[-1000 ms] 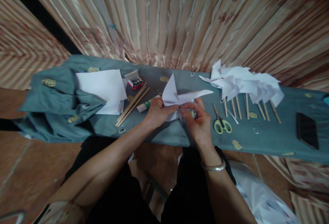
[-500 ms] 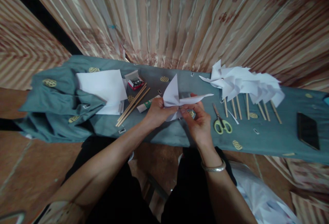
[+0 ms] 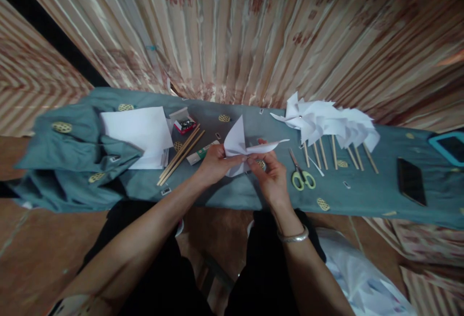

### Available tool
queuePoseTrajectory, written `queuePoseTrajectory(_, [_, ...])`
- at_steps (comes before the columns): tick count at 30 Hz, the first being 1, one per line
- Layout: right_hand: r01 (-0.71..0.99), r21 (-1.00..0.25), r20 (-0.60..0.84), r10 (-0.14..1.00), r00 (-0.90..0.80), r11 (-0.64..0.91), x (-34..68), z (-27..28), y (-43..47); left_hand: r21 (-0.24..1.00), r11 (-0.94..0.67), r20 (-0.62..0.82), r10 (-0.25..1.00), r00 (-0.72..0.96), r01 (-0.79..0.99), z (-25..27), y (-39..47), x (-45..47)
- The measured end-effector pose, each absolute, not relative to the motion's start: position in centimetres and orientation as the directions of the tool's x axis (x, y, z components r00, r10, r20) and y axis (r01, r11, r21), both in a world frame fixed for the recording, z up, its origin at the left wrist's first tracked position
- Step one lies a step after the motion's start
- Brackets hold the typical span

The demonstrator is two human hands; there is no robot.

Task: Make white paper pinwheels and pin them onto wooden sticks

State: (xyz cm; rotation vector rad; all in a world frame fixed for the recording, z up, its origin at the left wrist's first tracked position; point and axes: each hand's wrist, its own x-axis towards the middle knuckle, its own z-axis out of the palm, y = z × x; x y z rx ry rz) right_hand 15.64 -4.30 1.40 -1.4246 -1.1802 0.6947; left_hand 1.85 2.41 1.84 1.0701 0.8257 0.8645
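Note:
A white paper pinwheel [image 3: 235,137] with curled blades is held over the middle of the cloth-covered table [image 3: 232,195]. My left hand [image 3: 214,165] pinches it from the left, thumb lying toward its centre. From the right, my right hand [image 3: 270,173] grips the paper close to the same centre, fingers bent. Whether a pin sits between the fingertips is too small to tell. A glue tube or small box [image 3: 203,152], white and green, lies just beyond my left hand. Green-handled scissors [image 3: 301,176] rest to the right of my right hand.
Stacked white paper sheets [image 3: 139,130] lie on the left, beside a red box of pins [image 3: 184,122] and wooden sticks [image 3: 181,157]. On the right are several finished pinwheels [image 3: 329,120] on sticks, a black phone [image 3: 411,181] and a blue-edged device [image 3: 449,148]. A striped curtain [image 3: 232,31] hangs behind.
The camera view has shifted slightly, so the table's things appear farther left and a little lower, and the blue-edged device shows more. Both hands keep hold of the pinwheel, right fingers slightly shifted at its centre.

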Motion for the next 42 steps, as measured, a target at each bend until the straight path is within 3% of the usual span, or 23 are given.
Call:
queuePoseTrajectory(14, [0.274, -0.958, 0.198, 0.887, 0.418, 0.085, 15.7, 1.4, -4.6, 0.938, 0.295, -0.206, 0.897, 0.39, -0.184, 2.8, 1.9, 2.0])
queuePoseTrajectory(24, [0.19, -0.981, 0.136, 0.85, 0.508, 0.043, 18.3, 1.3, -4.8, 0.828, 0.417, -0.273, 0.884, 0.38, -0.374, 2.7, 1.5, 2.5])
queuePoseTrajectory(27, [0.027, -0.999, 0.045, 0.896, 0.441, 0.037, 19.2, 1.2, -4.4, 0.801, 0.464, -0.307, 0.861, 0.405, -0.379, 2.6, 1.2, 2.7])
queuePoseTrajectory(31, [-0.13, -0.986, -0.136, 0.955, 0.264, -0.105, 19.5, 1.5, -4.4, 0.782, 0.505, -0.33, 0.832, 0.445, -0.365, 2.4, 0.8, 2.9])
queuePoseTrajectory(36, [-0.206, -0.963, -0.206, 0.969, 0.134, -0.176, 19.3, 1.9, -4.6, 0.784, 0.507, -0.33, 0.828, 0.453, -0.357, 2.1, 0.3, 3.0])
queuePoseTrajectory(42, [-0.219, -0.947, -0.275, 0.946, 0.173, -0.236, 19.0, 1.8, -4.5, 0.835, 0.458, -0.304, 0.847, 0.437, -0.306, 1.7, 0.0, 3.3])
